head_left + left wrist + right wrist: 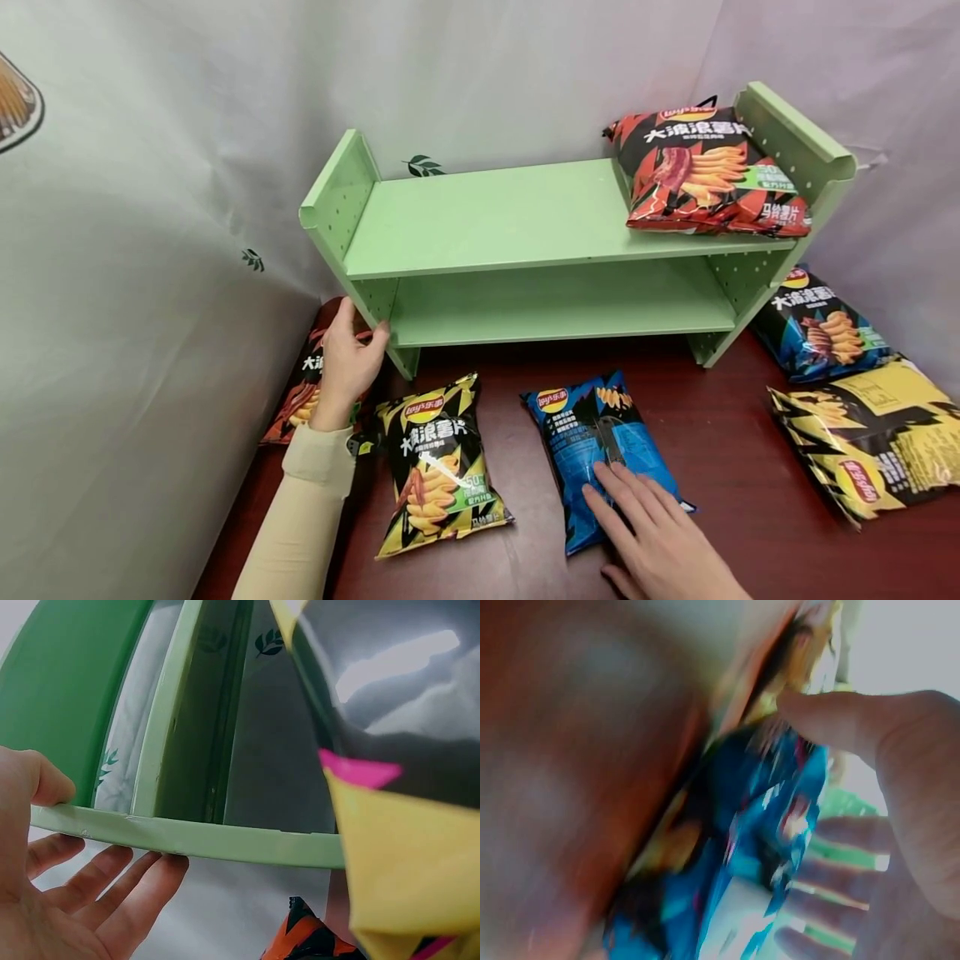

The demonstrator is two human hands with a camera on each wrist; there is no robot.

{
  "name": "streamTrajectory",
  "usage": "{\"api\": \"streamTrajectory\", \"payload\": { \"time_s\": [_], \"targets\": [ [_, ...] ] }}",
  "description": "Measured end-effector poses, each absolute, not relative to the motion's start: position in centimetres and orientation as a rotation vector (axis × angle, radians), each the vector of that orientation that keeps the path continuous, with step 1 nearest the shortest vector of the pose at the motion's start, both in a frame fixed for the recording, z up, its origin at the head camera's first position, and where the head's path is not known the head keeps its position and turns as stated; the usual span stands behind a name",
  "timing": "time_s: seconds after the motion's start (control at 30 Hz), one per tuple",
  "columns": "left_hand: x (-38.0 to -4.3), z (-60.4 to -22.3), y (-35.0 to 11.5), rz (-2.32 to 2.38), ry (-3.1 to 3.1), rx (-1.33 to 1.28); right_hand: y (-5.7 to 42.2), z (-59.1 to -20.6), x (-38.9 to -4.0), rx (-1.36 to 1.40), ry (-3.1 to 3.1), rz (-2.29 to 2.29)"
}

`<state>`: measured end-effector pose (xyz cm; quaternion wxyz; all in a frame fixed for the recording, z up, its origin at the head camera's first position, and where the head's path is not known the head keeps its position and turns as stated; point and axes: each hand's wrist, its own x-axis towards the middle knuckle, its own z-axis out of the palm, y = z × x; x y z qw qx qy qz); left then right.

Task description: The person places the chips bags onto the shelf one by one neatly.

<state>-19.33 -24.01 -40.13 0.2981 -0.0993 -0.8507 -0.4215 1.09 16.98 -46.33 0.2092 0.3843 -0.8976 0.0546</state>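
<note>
A green two-tier shelf (487, 221) stands on the dark red table. At its left end, my left hand (351, 367) grips the side panel (225, 844), thumb on one face and fingers on the other in the left wrist view. My right hand (656, 533) rests on the lower part of a blue chip bag (567, 437), fingers extended over it, and the bag lies back side up in front of the shelf. Between the hands lies a yellow-and-black chip bag (438, 446), front side up. The right wrist view is blurred, with the blue bag (727, 847) beside the fingers.
A red chip bag (693, 171) lies at the right end of the top tier. Another red bag (296, 408) is left of the shelf, partly behind my left arm. To the right lie a blue bag (825, 329) and a yellow bag (892, 433). Pale cloth walls surround the table.
</note>
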Motion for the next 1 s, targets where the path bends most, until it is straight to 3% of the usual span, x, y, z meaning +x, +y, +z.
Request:
{"api": "streamTrajectory", "payload": {
  "time_s": [0.33, 1.0],
  "targets": [
    [-19.3, -40.1, -24.0, -1.121, -2.264, -0.271, 14.9, -47.1, 1.5, 0.847, -2.647, 0.037],
    [-19.3, -40.1, -24.0, -1.123, -2.253, -0.277, 14.8, -46.0, 0.2, 0.789, -2.607, -0.014]
  ]
}}
